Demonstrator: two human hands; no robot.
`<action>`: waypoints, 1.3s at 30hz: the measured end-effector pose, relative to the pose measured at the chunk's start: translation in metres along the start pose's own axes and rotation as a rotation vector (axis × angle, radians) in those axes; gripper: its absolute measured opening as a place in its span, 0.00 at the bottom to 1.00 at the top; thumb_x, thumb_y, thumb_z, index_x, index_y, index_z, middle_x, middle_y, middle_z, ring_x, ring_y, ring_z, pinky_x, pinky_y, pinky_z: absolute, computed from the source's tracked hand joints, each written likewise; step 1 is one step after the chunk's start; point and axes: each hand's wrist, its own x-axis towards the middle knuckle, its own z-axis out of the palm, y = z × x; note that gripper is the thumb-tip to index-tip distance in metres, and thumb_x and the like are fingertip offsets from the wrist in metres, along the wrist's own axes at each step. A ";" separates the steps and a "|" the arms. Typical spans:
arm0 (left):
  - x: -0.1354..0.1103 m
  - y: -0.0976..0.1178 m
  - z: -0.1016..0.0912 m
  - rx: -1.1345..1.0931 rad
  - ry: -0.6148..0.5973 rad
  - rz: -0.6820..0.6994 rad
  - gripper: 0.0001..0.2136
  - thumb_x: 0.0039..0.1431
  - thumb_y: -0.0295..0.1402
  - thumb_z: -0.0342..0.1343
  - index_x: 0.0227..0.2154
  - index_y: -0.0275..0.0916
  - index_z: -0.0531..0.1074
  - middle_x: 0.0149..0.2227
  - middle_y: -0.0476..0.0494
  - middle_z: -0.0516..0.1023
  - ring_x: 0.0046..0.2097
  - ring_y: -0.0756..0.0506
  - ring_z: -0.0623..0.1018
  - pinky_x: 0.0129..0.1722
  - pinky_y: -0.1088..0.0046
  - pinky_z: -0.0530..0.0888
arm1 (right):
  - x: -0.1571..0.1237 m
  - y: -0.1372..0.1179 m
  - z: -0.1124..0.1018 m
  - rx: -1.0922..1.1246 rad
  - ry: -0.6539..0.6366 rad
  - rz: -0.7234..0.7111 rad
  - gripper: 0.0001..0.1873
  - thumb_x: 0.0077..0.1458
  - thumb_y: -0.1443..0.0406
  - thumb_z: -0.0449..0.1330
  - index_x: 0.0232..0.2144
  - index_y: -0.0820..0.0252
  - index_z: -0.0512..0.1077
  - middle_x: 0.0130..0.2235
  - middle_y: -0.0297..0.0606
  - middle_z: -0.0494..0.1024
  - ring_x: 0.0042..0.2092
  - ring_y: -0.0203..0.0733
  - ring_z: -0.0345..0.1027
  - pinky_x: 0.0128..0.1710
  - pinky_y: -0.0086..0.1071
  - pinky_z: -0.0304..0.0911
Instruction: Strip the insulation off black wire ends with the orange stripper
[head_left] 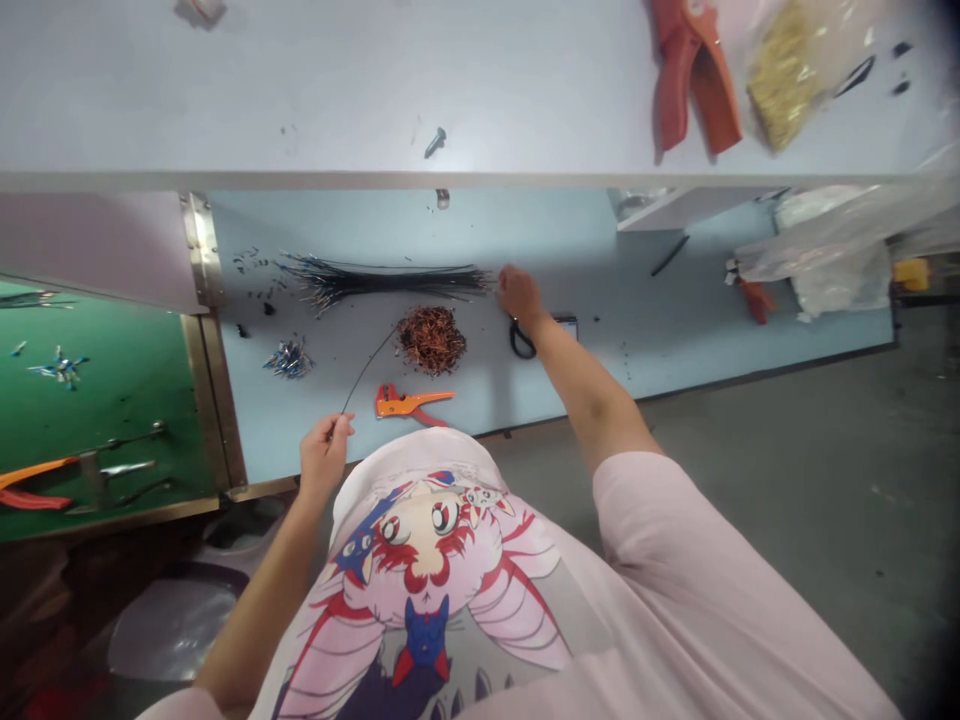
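Holding a thin black wire [367,364] in your left hand [324,455], you have the thumb and fingers pinched together at its near end, by the near edge of the bench [480,395]. The wire bows far and right to the left side of the copper scrap pile [433,342]. Pinch lightly and let that curve run free; a hard tug would likely kink it or drag scraps along.

Your right hand [520,295] sits just beside the right ends of the black wire bundle [397,280], fingers curled narrow; whether they grip a wire end, you cannot tell from here. Picking single strands straight along the bundle's length should snag fewer neighbours than lifting across it.

Mind the edges. The shelf [300,110] fronts the bench on the far side, so a low, sideways reach suits better than a high one. The orange cutter [409,404] lies between the scrap pile and your shirt, its handles close to the near edge. A black ring handle [520,340] sits just near of your right wrist. The widest open room is right of that hand, up to the short black stick [670,256].
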 end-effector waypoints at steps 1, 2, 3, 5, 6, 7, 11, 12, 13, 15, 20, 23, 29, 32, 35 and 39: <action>0.001 0.001 0.000 0.002 0.000 -0.003 0.18 0.57 0.44 0.47 0.37 0.36 0.75 0.27 0.48 0.76 0.24 0.52 0.66 0.27 0.76 0.65 | -0.001 0.002 0.000 0.002 0.001 0.000 0.21 0.62 0.72 0.40 0.52 0.69 0.64 0.46 0.54 0.73 0.48 0.48 0.66 0.44 0.35 0.57; 0.001 0.001 0.000 0.002 -0.003 -0.007 0.18 0.57 0.44 0.47 0.37 0.36 0.75 0.27 0.48 0.76 0.24 0.52 0.66 0.27 0.76 0.65 | -0.001 0.004 0.000 0.003 -0.001 -0.002 0.21 0.62 0.72 0.40 0.53 0.69 0.64 0.47 0.55 0.73 0.49 0.48 0.65 0.45 0.36 0.57; 0.001 0.002 0.001 0.001 -0.004 -0.008 0.18 0.57 0.44 0.47 0.37 0.36 0.75 0.27 0.48 0.76 0.24 0.52 0.67 0.27 0.76 0.65 | -0.001 0.005 0.001 0.004 -0.006 -0.006 0.21 0.62 0.72 0.40 0.52 0.69 0.65 0.47 0.55 0.73 0.49 0.49 0.65 0.45 0.36 0.57; 0.001 0.004 0.002 -0.002 -0.013 -0.003 0.18 0.57 0.44 0.47 0.37 0.36 0.75 0.27 0.47 0.76 0.26 0.51 0.68 0.29 0.76 0.66 | 0.000 0.005 0.003 0.005 -0.018 -0.022 0.21 0.62 0.71 0.40 0.50 0.67 0.68 0.47 0.54 0.73 0.49 0.49 0.65 0.45 0.37 0.57; 0.001 0.004 0.003 -0.003 -0.018 0.001 0.18 0.57 0.44 0.47 0.37 0.36 0.75 0.27 0.47 0.76 0.27 0.51 0.69 0.30 0.76 0.67 | 0.001 0.004 0.005 0.004 -0.024 -0.029 0.20 0.63 0.70 0.40 0.48 0.66 0.69 0.46 0.53 0.73 0.48 0.49 0.65 0.44 0.36 0.58; 0.001 0.005 0.004 -0.003 -0.023 0.003 0.18 0.57 0.44 0.47 0.37 0.36 0.75 0.27 0.47 0.76 0.27 0.50 0.70 0.30 0.76 0.67 | 0.003 0.003 0.007 0.003 -0.030 -0.036 0.20 0.63 0.69 0.41 0.46 0.66 0.71 0.46 0.53 0.73 0.48 0.48 0.65 0.44 0.36 0.58; 0.002 0.005 0.007 0.018 -0.038 -0.008 0.18 0.58 0.45 0.47 0.37 0.37 0.75 0.27 0.48 0.76 0.26 0.50 0.70 0.30 0.75 0.68 | 0.011 -0.005 0.016 -0.016 -0.042 -0.054 0.19 0.63 0.69 0.43 0.44 0.66 0.72 0.46 0.54 0.73 0.47 0.48 0.65 0.43 0.35 0.59; 0.004 0.006 0.008 0.022 -0.037 -0.007 0.18 0.58 0.45 0.47 0.36 0.38 0.75 0.27 0.48 0.76 0.26 0.50 0.70 0.29 0.75 0.68 | 0.013 -0.007 0.018 -0.023 -0.044 -0.058 0.19 0.62 0.70 0.43 0.44 0.67 0.72 0.46 0.54 0.73 0.47 0.49 0.65 0.43 0.35 0.59; 0.008 0.007 0.009 0.029 -0.033 0.001 0.18 0.58 0.45 0.46 0.36 0.38 0.75 0.27 0.47 0.76 0.26 0.50 0.70 0.30 0.75 0.68 | 0.015 -0.008 0.019 -0.030 -0.045 -0.064 0.19 0.62 0.71 0.43 0.45 0.67 0.71 0.46 0.54 0.73 0.47 0.49 0.65 0.43 0.35 0.59; 0.020 0.012 0.011 0.069 -0.029 0.050 0.18 0.59 0.45 0.45 0.35 0.38 0.74 0.27 0.47 0.76 0.28 0.49 0.73 0.32 0.74 0.69 | 0.017 -0.009 0.021 -0.046 -0.050 -0.084 0.18 0.61 0.72 0.43 0.45 0.69 0.71 0.47 0.56 0.73 0.48 0.50 0.65 0.44 0.36 0.59; 0.084 0.041 0.024 0.366 -0.010 0.353 0.17 0.62 0.40 0.42 0.42 0.39 0.74 0.40 0.39 0.79 0.42 0.43 0.76 0.42 0.69 0.69 | 0.018 -0.005 0.015 -0.085 -0.085 -0.157 0.16 0.59 0.72 0.46 0.44 0.70 0.70 0.47 0.57 0.73 0.49 0.53 0.63 0.47 0.40 0.57; 0.134 0.070 0.037 0.518 -0.015 0.493 0.17 0.63 0.36 0.42 0.44 0.39 0.74 0.41 0.40 0.78 0.43 0.42 0.75 0.42 0.67 0.68 | 0.016 -0.002 0.010 -0.104 -0.099 -0.173 0.16 0.59 0.71 0.47 0.45 0.69 0.70 0.46 0.56 0.73 0.48 0.52 0.64 0.46 0.40 0.58; 0.213 0.128 0.082 0.610 -0.030 0.716 0.17 0.64 0.37 0.41 0.44 0.41 0.74 0.37 0.38 0.76 0.41 0.41 0.73 0.39 0.64 0.66 | 0.018 -0.004 0.008 -0.113 -0.128 -0.173 0.16 0.59 0.73 0.46 0.43 0.69 0.72 0.46 0.55 0.74 0.48 0.51 0.65 0.46 0.40 0.57; 0.235 0.140 0.107 0.654 -0.072 0.753 0.16 0.63 0.37 0.42 0.43 0.40 0.74 0.40 0.35 0.74 0.45 0.37 0.71 0.43 0.60 0.65 | 0.023 -0.007 0.009 -0.109 -0.144 -0.179 0.16 0.58 0.73 0.47 0.43 0.70 0.71 0.47 0.56 0.74 0.49 0.52 0.65 0.48 0.40 0.57; 0.246 0.136 0.123 0.656 -0.134 0.789 0.16 0.60 0.37 0.48 0.48 0.40 0.71 0.50 0.33 0.70 0.52 0.33 0.67 0.49 0.54 0.63 | 0.025 -0.005 0.008 -0.105 -0.161 -0.186 0.14 0.57 0.71 0.50 0.43 0.71 0.71 0.46 0.56 0.74 0.48 0.53 0.65 0.48 0.40 0.57; 0.250 0.119 0.125 0.611 -0.193 0.822 0.22 0.57 0.38 0.53 0.55 0.41 0.63 0.59 0.32 0.61 0.59 0.31 0.60 0.56 0.50 0.56 | 0.022 0.002 0.002 -0.102 -0.163 -0.199 0.15 0.60 0.69 0.48 0.46 0.69 0.68 0.45 0.54 0.74 0.46 0.51 0.66 0.45 0.38 0.57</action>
